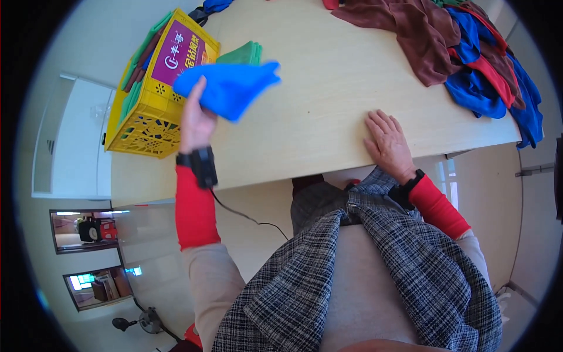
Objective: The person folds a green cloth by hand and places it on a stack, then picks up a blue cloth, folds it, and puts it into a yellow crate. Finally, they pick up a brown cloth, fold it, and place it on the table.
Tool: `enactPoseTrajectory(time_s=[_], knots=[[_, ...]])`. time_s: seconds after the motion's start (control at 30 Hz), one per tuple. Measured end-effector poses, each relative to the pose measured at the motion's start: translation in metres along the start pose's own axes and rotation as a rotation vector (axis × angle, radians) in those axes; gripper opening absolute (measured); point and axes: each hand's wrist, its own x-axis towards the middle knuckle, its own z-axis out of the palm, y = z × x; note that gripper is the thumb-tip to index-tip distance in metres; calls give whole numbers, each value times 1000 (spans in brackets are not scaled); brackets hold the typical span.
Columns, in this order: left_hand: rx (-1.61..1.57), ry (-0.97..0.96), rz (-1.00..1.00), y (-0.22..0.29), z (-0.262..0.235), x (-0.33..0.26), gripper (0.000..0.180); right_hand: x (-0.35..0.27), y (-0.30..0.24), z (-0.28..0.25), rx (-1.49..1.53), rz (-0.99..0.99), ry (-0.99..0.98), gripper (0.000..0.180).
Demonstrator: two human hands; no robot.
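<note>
My left hand (198, 120) grips a folded blue cloth (229, 88) by its left end and holds it up beside a yellow plastic crate (143, 126). The cloth's free end points right and its edges are slightly blurred. Just behind it, a folded green cloth (243, 54) lies on the table, partly covered from view by the blue one. My right hand (389, 144) rests flat near the table's front edge, fingers stretched out, with nothing in it. Green and brown folded cloths (141, 64) stand inside the crate.
A loose heap of brown, red and blue cloths (431, 44) spreads over the table's far right and hangs off its edge. The pale wooden table (316, 88) lies in front of me. A thin black cable (246, 218) runs from my left wristband. A purple printed label (179, 50) marks the crate.
</note>
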Motion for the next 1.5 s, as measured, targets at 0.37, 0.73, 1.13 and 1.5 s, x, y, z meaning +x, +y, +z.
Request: enactPoseTrajectory(time_s=[0.37,0.73,1.13,1.5], knots=[[-199,114,-43,-69,-129,198,55,3,-14,-6,33,58,-21,53],[-26,492,-336,-77,-118,184,75,7,-10,-5,21,70,-7,53],[-418,-346,-465,-72,-240,321,32,3,-23,-22,90,-5,58,51],[122,741,399,-99,-13,225,65,2,-16,-1,-15,17,-1,53]])
